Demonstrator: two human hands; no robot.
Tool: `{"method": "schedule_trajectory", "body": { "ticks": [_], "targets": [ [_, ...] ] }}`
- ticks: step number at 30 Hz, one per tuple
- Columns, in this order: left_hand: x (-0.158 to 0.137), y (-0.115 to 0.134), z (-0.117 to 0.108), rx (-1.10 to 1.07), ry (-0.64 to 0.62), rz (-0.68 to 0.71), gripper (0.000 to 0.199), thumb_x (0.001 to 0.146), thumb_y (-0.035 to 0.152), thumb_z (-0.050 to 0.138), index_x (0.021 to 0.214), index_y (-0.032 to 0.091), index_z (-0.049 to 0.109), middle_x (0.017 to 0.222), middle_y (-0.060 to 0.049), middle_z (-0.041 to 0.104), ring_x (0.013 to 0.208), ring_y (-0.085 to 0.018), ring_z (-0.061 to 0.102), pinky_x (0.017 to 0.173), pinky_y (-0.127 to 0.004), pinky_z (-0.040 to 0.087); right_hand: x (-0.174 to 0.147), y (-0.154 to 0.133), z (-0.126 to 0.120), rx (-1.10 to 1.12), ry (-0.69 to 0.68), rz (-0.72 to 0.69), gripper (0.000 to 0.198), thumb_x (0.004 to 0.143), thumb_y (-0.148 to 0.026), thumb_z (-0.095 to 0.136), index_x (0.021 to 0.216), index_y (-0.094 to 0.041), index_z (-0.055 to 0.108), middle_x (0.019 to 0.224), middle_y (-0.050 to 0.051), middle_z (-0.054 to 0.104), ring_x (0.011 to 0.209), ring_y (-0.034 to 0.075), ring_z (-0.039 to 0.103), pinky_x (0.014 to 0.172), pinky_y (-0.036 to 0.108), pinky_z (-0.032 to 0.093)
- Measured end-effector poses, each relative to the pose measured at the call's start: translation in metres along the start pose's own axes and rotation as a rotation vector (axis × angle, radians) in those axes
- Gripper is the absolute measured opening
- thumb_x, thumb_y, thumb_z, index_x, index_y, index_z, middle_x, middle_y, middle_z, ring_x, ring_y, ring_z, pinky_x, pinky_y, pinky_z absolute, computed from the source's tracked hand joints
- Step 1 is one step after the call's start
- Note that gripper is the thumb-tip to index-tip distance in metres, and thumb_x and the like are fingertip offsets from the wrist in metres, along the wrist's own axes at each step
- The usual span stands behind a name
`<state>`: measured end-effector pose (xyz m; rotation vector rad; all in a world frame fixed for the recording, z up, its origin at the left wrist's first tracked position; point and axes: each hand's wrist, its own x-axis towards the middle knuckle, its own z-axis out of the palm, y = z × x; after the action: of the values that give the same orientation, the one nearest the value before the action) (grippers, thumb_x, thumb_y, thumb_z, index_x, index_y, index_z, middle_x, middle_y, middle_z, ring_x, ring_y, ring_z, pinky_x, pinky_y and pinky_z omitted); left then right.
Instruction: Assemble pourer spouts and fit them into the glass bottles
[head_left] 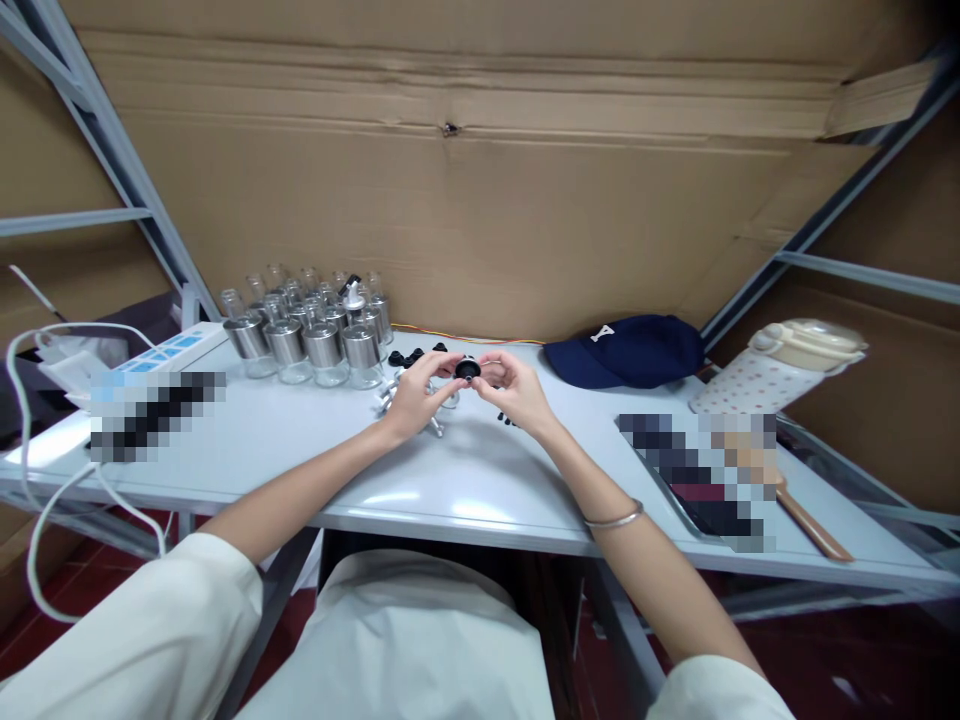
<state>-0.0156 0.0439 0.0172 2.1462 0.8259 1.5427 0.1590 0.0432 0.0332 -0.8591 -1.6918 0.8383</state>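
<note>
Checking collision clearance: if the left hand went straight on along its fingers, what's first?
The black round part, right at the fingertips of the left hand; beyond it, apparently the right hand. With one view, depth past the part is unclear.

- Left hand and right hand pinch a small round black piece between them, just above the bench, nearer its back edge than the front
- silvery metal parts lie right by the left hand, loose black caps behind it
- bunch of glass-and-steel bottles towards the back left corner
- power strip along the left edge
- navy cap at the back edge, dotted flask by the back right corner
- wooden handle near the front right corner, its other end pixelated
</note>
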Motion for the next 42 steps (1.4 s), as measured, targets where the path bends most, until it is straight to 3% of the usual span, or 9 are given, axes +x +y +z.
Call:
{"method": "schedule_trajectory", "body": {
  "ticks": [6, 11, 16, 25, 33, 42],
  "targets": [
    [0.0, -0.003, -0.001, -0.091, -0.051, -0.051, 0.028, 0.085, 0.03, 0.058, 0.111, 0.019, 0.062, 0.102, -0.007, 0.058, 0.086, -0.015, 0.061, 0.082, -0.029, 0.052, -0.002, -0.003, -0.002, -0.044, -0.073, -0.041, 0.031, 0.075, -0.035, 0.062, 0.101, -0.02, 0.052, 0.068, -0.001, 0.064, 0.065, 0.015, 0.065, 0.067, 0.028, 0.05],
    [0.0, 0.003, -0.003, -0.075, -0.078, -0.045, 0.03, 0.088, 0.029, 0.053, 0.116, 0.022, 0.061, 0.104, -0.007, 0.056, 0.087, -0.014, 0.06, 0.08, -0.028, 0.052, -0.003, -0.003, -0.002, 0.047, -0.104, -0.011, 0.03, 0.078, -0.039, 0.06, 0.099, -0.02, 0.052, 0.072, 0.001, 0.066, 0.07, 0.017, 0.068, 0.071, 0.031, 0.051],
    [0.0, 0.004, -0.004, -0.036, -0.086, -0.042, 0.033, 0.088, 0.029, 0.053, 0.119, 0.021, 0.06, 0.106, -0.008, 0.053, 0.093, -0.016, 0.057, 0.08, -0.027, 0.051, -0.001, 0.002, -0.004, -0.009, -0.099, -0.033, 0.03, 0.075, -0.033, 0.062, 0.1, -0.019, 0.052, 0.069, -0.001, 0.063, 0.065, 0.015, 0.065, 0.065, 0.027, 0.049],
    [0.0, 0.008, -0.004, 0.044, -0.11, -0.011, 0.032, 0.089, 0.03, 0.051, 0.119, 0.022, 0.06, 0.107, -0.008, 0.052, 0.091, -0.017, 0.055, 0.072, -0.025, 0.05, -0.003, 0.002, -0.001, -0.037, -0.119, -0.033, 0.027, 0.073, -0.028, 0.062, 0.094, -0.021, 0.046, 0.072, 0.0, 0.067, 0.066, 0.015, 0.066, 0.07, 0.03, 0.05],
    [0.001, 0.008, 0.0, -0.201, -0.053, -0.087, 0.03, 0.084, 0.025, 0.056, 0.112, 0.017, 0.06, 0.105, -0.008, 0.051, 0.093, -0.015, 0.058, 0.083, -0.027, 0.051, -0.003, 0.001, 0.0, 0.042, -0.136, 0.027, 0.027, 0.077, -0.035, 0.06, 0.092, -0.022, 0.042, 0.075, 0.002, 0.07, 0.07, 0.017, 0.068, 0.07, 0.031, 0.051],
    [0.002, 0.007, -0.002, -0.042, -0.043, -0.036, 0.032, 0.074, 0.013, 0.055, 0.104, 0.017, 0.065, 0.096, -0.004, 0.052, 0.077, -0.011, 0.052, 0.071, -0.023, 0.047, -0.002, -0.002, 0.001, -0.064, -0.097, -0.086, 0.027, 0.071, -0.026, 0.064, 0.095, -0.02, 0.053, 0.084, 0.004, 0.067, 0.072, 0.014, 0.063, 0.066, 0.027, 0.052]
  ]
}}
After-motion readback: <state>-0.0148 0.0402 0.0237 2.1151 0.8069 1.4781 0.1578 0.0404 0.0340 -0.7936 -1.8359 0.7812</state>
